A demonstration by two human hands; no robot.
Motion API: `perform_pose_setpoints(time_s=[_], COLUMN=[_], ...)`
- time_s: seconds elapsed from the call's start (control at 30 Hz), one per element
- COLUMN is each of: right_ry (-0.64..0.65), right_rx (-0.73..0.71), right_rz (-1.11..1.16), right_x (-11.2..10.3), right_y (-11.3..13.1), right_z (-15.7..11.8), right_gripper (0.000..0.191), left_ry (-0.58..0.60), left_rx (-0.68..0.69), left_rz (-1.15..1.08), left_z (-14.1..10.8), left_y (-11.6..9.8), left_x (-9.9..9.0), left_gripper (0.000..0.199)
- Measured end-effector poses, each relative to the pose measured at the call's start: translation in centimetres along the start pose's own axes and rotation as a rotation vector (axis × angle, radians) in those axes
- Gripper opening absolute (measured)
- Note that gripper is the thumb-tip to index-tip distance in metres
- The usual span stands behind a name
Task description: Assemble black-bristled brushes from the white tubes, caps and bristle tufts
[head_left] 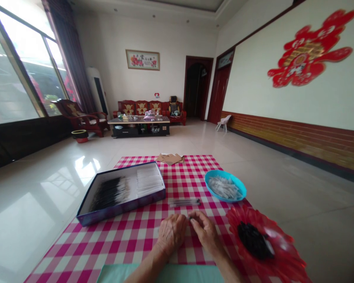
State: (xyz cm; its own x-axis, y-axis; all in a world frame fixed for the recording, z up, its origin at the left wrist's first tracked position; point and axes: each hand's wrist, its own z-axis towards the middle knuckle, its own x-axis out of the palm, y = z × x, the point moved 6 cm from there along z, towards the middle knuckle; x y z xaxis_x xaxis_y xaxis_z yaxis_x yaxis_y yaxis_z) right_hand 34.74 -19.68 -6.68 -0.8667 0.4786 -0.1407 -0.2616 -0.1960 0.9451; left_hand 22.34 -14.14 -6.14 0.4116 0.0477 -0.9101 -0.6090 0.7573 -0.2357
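Over the checked tablecloth, my left hand (172,232) is closed with its knuckles up; whatever it grips is hidden under the fingers. My right hand (205,230) meets it at the fingertips, pinching a small dark piece (189,217) whose kind is too small to tell. Just beyond both hands lie several clear pen-like tubes (184,202) with dark ends at the right. To the right stands a red petal-edged bowl (283,251) holding small black pieces (255,240). Behind it, a blue bowl (243,190) contains whitish translucent pieces (225,187).
At left a shallow box (118,212) holds black-ended slim sticks (110,192) and a row of white ones (149,180). Torn cardboard (171,158) lies at the table's far edge. A pale green cloth (191,273) covers the near edge. A coffee table (140,127) stands farther off.
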Motion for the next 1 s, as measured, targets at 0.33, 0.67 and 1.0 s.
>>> perform_pose_setpoints(time_s=[0.33,0.67,1.0], right_ry=[-0.112,-0.095,-0.208], right_rx=[0.006,-0.060,-0.052], right_rz=[-0.134,-0.100,-0.194], right_x=[-0.16,-0.38,-0.92], right_y=[-0.02,-0.27,0.17], right_z=[0.20,-0.02,-0.38], right_gripper=[0.034,0.026,0.027], left_ry=[0.024,0.083,0.055], left_rx=[0.009,-0.004,-0.017], left_rz=[0.010,-0.034,-0.049], left_z=[0.00,0.09,0.16], left_y=[-0.08,0.18,0.30], left_x=[0.13,0.65,0.39], left_gripper=[0.023,0.022,0.024])
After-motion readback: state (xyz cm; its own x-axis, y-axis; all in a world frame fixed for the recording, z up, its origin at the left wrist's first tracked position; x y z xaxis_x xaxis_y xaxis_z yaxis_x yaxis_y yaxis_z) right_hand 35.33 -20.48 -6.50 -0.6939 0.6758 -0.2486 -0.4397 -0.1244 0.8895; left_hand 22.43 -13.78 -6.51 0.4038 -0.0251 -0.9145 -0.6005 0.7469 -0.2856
